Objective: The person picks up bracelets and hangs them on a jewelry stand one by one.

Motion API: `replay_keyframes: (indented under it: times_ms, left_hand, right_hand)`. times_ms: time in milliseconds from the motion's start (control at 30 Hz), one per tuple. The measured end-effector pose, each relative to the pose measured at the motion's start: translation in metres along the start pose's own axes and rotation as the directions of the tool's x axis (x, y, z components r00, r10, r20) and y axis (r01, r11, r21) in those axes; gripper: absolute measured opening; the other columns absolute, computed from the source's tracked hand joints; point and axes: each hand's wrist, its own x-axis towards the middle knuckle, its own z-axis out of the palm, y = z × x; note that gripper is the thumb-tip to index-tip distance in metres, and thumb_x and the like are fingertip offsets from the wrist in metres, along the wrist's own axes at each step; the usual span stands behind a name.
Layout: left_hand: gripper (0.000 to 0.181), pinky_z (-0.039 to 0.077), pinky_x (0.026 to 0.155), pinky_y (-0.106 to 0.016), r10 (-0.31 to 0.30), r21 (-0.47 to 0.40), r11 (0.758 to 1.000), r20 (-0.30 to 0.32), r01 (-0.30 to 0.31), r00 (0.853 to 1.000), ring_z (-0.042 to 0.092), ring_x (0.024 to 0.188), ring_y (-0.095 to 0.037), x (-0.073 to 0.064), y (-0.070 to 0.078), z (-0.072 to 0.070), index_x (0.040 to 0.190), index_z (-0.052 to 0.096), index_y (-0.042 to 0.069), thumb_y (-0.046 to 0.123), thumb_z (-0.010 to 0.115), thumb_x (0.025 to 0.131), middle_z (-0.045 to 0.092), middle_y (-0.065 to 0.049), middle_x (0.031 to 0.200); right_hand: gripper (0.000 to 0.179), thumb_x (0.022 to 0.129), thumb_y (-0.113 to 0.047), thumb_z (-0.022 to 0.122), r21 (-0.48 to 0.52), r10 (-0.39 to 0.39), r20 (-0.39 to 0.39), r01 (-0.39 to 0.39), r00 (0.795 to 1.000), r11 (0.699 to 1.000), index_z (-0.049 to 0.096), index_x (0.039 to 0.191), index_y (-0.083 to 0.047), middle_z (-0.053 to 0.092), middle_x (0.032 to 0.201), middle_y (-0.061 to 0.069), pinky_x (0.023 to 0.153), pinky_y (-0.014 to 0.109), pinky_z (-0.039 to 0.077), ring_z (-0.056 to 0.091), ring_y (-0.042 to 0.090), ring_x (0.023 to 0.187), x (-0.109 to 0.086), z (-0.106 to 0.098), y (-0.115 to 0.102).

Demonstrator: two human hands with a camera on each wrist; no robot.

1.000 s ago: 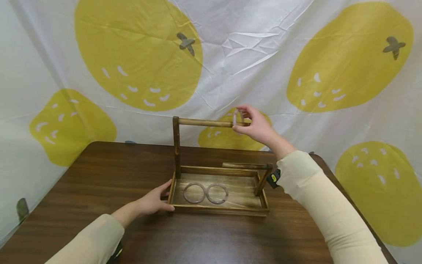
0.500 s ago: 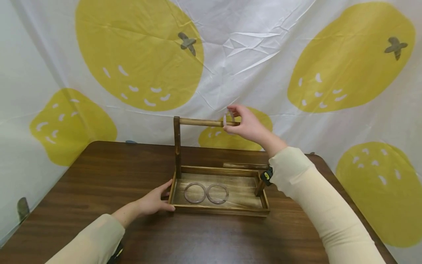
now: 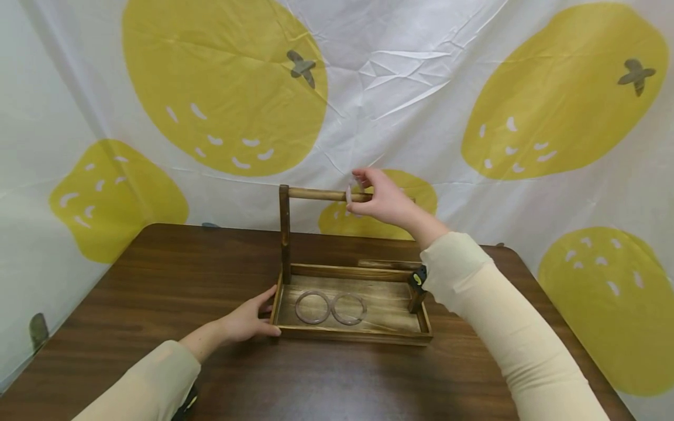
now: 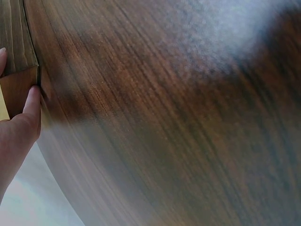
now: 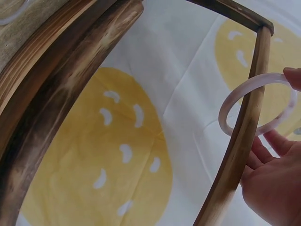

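A pale, translucent bangle [image 3: 348, 197] hangs around the upper bar [image 3: 316, 194] of a brown wooden display stand. Thumb and fingertips of my right hand [image 3: 387, 200] pinch it; the right wrist view shows the bar passing through the bangle [image 5: 230, 101]. Down at the stand's tray [image 3: 353, 334], my left hand [image 3: 244, 321] grips the left end, thumb at the front corner and fingers along the side. Two more bangles lie flat side by side in the tray, a left bangle [image 3: 313, 322] and a right bangle [image 3: 349, 323].
A shorter, lower bar [image 3: 389, 265] juts left from the right post, partly hidden by my right sleeve. The stand rests on a dark wooden table [image 3: 210, 257]. Behind hangs a white curtain [image 3: 400, 105] printed with yellow fruit.
My right hand has slid the bangle leftward along the upper bar. My left hand stays on the tray's end, and the two bangles in the tray have not moved.
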Motion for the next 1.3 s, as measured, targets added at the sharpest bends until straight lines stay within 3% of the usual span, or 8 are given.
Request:
replay_keyframes:
  times_ms: [500, 900, 1300]
  left_hand:
    - [0.1, 0.046, 0.096, -0.042, 0.002, -0.011, 1.0, 0.007, -0.002, 1.0, 0.044, 0.123, -0.048, -0.001, 0.001, 0.0, 0.146, 0.0, -0.009, 0.0, 0.072, 0.078, 0.02, -0.043, 0.142]
    - [0.099, 0.046, 0.097, -0.042, 0.021, -0.016, 1.0, 0.009, -0.021, 1.0, 0.042, 0.124, -0.049, -0.001, 0.001, 0.0, 0.145, 0.0, -0.011, -0.001, 0.072, 0.078, 0.018, -0.043, 0.143]
    - [0.1, 0.046, 0.097, -0.041, 0.013, -0.039, 0.999, 0.008, -0.013, 1.0, 0.042, 0.124, -0.049, -0.001, -0.001, 0.0, 0.146, 0.0, -0.01, -0.002, 0.072, 0.078, 0.02, -0.043, 0.141]
  right_hand:
    - [0.077, 0.081, -0.023, 0.07, -0.037, -0.006, 0.04, 0.007, 0.999, 0.999, 0.03, 0.143, -0.002, 0.041, 0.137, 0.018, 0.104, 0.045, 0.036, 0.039, 0.029, 0.127, 0.006, 0.006, -0.009]
    - [0.076, 0.078, -0.024, 0.073, -0.154, -0.048, 0.059, 0.057, 0.997, 0.986, 0.036, 0.14, 0.001, 0.045, 0.133, 0.017, 0.108, 0.042, 0.034, 0.043, 0.029, 0.124, 0.008, 0.013, -0.016]
    - [0.076, 0.078, -0.03, 0.072, -0.286, -0.069, 0.105, 0.096, 0.992, 0.953, 0.037, 0.139, -0.002, 0.045, 0.133, 0.012, 0.103, 0.041, 0.039, 0.048, 0.026, 0.12, 0.013, 0.018, -0.017]
